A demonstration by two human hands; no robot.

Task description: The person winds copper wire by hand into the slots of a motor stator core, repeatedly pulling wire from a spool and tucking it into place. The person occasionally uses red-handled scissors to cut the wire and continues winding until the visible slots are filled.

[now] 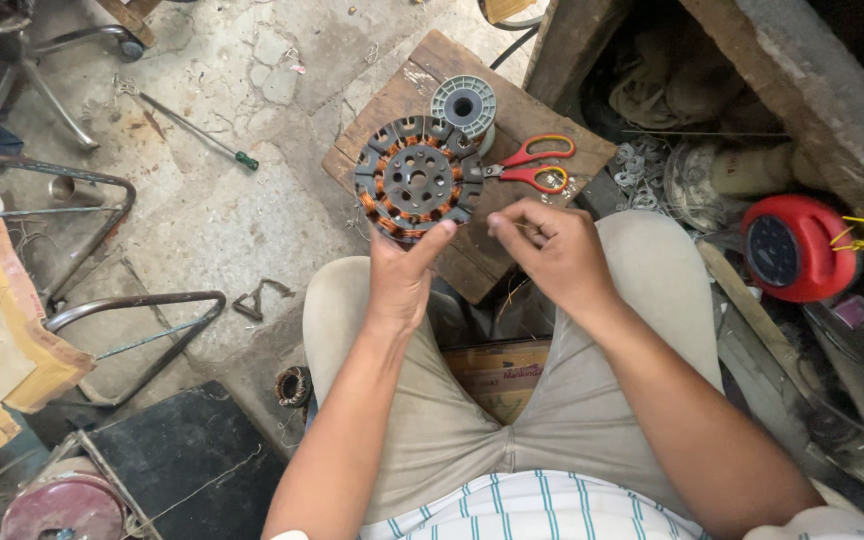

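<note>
Cracked concrete floor under a small wooden tabletop [512,105] at frame centre, where left hand [399,275] fingers grip the round copper-wound stator [417,178] by its lower edge, right hand [550,250] just right of it, fingers pinched, apparently on thin wire, scissors [535,163] beyond

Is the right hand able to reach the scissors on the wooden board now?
Probably yes: the right hand hovers just below the scissors, and nothing lies between them on the wooden board.

left hand [399,275] gripping stator [417,178] (copper-wound), scissors [535,164] beside
</note>
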